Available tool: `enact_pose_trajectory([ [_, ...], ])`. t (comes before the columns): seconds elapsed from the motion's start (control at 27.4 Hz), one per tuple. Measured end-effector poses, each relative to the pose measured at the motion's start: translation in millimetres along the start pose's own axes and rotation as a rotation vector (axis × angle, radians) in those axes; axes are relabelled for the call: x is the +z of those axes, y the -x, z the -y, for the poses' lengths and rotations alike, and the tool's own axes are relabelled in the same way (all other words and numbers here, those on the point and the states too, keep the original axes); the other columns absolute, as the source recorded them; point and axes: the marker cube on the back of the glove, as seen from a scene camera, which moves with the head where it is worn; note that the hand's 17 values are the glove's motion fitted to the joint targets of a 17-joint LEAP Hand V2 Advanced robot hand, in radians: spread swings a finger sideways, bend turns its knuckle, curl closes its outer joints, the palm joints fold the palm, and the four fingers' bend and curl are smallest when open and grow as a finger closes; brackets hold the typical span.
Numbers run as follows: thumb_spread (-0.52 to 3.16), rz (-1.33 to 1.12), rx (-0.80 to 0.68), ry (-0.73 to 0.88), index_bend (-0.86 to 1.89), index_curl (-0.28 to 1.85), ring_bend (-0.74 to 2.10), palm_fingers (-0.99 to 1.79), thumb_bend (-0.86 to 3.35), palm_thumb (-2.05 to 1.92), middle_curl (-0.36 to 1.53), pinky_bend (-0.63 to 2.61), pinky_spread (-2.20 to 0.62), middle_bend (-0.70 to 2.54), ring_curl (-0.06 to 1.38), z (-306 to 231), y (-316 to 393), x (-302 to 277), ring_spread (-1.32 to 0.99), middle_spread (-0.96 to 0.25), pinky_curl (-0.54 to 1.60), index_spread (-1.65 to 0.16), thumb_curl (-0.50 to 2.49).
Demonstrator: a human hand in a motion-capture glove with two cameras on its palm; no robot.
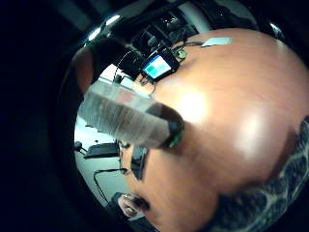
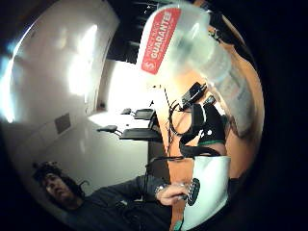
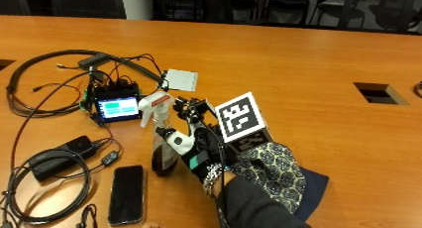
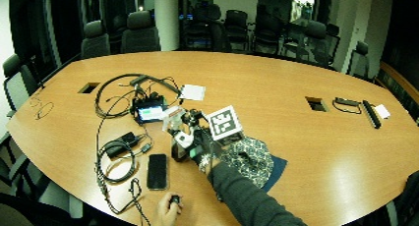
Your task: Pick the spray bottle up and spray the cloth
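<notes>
Spray bottle (image 3: 160, 139) upright in curled gloved hand (image 3: 198, 146), beside patterned cloth (image 3: 270, 171).

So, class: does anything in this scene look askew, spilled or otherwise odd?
Nothing is spilled or damaged. The gloved right hand holds the spray bottle with its nozzle facing away from the patterned cloth, which lies beside the wrist.

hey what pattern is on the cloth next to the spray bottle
The cloth has a dark paisley-like print on a pale ground, clearest in the outside view.
</notes>
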Motion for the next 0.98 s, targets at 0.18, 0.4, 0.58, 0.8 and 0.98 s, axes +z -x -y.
enact_pose_trajectory([
  [0.18, 1.10, -0.081, 0.001, 0.053, 0.08, 0.33, 0.42, 0.54, -0.01, 0.96, 0.44, 0.35, 0.16, 0.26, 0.38, -15, 15, -28, -0.12, -0.14, 0.37, -0.33, 0.52],
  [0.4, 1.11, -0.375, -0.087, 0.221, 0.11, 0.30, 0.37, 0.47, -0.07, 0.80, 0.43, 0.36, 0.22, 0.25, 0.36, -33, 44, -66, -0.07, -0.09, 0.37, -0.34, 0.48],
  [0.58, 1.15, -0.690, -0.064, 0.322, 0.08, 0.28, 0.35, 0.31, -0.08, 0.61, 0.40, 0.41, 0.25, 0.17, 0.36, -60, 44, -90, -0.03, -0.07, 0.38, -0.36, 0.41],
  [0.8, 1.12, -0.947, -0.093, 0.314, 0.12, 0.26, 0.34, 0.24, -0.08, 0.41, 0.38, 0.39, 0.26, 0.19, 0.34, -68, 43, -116, -0.01, -0.07, 0.37, -0.38, 0.35],
  [0.98, 1.11, -0.995, -0.113, 0.322, 0.15, 0.26, 0.32, 0.22, -0.05, 0.34, 0.37, 0.36, 0.26, 0.19, 0.33, -81, 48, -130, -0.01, -0.07, 0.36, -0.40, 0.32],
])
